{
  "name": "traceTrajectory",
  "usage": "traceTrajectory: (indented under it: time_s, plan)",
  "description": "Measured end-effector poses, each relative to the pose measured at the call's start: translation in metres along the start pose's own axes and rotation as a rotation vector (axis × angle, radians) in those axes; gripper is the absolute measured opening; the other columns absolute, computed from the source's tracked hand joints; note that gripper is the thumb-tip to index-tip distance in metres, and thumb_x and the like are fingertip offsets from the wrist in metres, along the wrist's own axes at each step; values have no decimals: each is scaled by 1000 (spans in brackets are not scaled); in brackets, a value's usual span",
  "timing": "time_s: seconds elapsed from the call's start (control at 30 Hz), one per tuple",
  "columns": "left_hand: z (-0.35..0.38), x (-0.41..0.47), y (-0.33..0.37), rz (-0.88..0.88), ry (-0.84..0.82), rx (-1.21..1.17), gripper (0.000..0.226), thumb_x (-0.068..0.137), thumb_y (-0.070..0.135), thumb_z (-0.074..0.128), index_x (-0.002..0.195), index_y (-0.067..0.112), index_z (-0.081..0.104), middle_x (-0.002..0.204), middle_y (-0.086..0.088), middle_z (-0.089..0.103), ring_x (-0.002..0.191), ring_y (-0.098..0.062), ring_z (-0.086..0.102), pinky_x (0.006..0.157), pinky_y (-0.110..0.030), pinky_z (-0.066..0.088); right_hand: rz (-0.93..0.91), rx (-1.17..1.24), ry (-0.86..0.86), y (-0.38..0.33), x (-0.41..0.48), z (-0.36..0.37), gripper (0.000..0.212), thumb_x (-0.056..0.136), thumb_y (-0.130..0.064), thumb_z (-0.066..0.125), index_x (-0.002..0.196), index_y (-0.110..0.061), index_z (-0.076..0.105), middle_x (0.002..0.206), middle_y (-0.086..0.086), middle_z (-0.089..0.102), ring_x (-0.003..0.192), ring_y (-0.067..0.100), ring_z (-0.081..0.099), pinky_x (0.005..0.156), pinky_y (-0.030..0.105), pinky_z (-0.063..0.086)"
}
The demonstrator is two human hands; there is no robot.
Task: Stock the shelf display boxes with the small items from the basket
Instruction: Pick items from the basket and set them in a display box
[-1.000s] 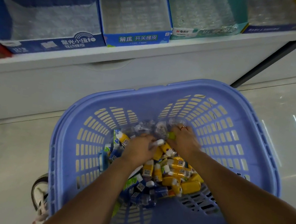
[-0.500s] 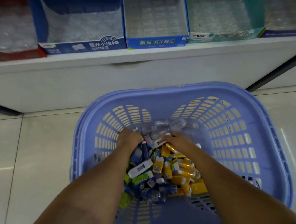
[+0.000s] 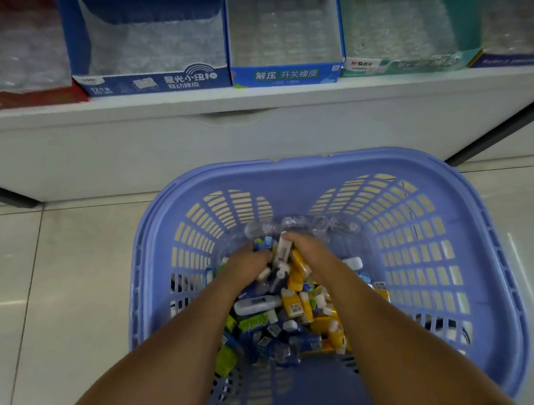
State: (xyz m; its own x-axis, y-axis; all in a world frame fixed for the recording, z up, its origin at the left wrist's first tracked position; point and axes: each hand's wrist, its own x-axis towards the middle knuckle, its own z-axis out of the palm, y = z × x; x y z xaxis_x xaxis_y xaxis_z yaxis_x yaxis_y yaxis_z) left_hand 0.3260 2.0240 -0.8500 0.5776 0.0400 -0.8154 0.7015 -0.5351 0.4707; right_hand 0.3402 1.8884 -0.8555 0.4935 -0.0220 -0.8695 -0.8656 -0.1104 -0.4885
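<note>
A lilac plastic basket (image 3: 497, 300) stands on the floor and holds a heap of small items (image 3: 290, 321) in yellow, blue, green and white wrappers. Both my hands are down in the heap. My left hand (image 3: 243, 267) is curled over several small items at the heap's far left. My right hand (image 3: 311, 252) pinches a white stick-shaped item (image 3: 283, 252) that stands upright between the hands. A clear blister tray (image 3: 303, 225) lies at the basket's far side. Above, a white shelf carries display boxes: dark blue (image 3: 145, 81), light blue (image 3: 286, 74) and teal (image 3: 402, 65).
A red box (image 3: 18, 98) sits at the shelf's left end and another blue box (image 3: 522, 61) at the right. A dark upright post (image 3: 522, 110) runs down beside the shelf. Glossy floor tiles (image 3: 43, 292) surround the basket.
My hands have drawn closer together at the heap's far end, and the white stick item now stands up between them. The view has shifted left and nearer to the shelf.
</note>
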Motion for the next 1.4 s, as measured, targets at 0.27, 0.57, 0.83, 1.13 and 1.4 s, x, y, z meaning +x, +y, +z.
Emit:
traceTrajectory:
  time_s: [0.27,0.57,0.83,1.13,1.4]
  plan:
    - [-4,-40,25,-35,-230,-153,20,95,30,47,77,27,55,89,1,59,75,-14,55,57,-18,52,-281,-304,-188,-4,-32,-27,7,90,-9,56,88,-15,60,98,14,60,95,26,55,86,36,46]
    - [32,-108,-22,179,-329,968,84,90,67,29,150,27,-13,156,2,-26,142,-47,-9,113,-62,10,-327,-1504,-553,47,-113,-97,63,94,-58,34,150,-37,11,160,-11,-4,145,17,6,118,45,16]
    - [29,-106,-11,-71,-353,1002,105,79,79,37,149,24,-19,151,-3,-37,141,-46,-15,111,-62,23,-127,-1838,-370,75,-113,-108,71,100,-45,35,149,-30,-14,156,5,-26,145,30,-19,117,53,8]
    - [-4,-67,32,221,-102,1105,56,95,47,45,136,8,42,121,-14,57,106,-30,57,79,-38,48,-288,-1523,-192,10,-95,-86,21,95,-25,46,87,-13,61,93,8,62,93,28,58,74,31,44]
    - [-2,-8,15,533,151,975,62,90,41,50,144,15,32,148,-12,21,134,-31,28,104,-40,36,-717,-1401,72,-22,-14,-16,71,85,0,53,147,-22,25,145,9,39,132,29,39,103,42,43]
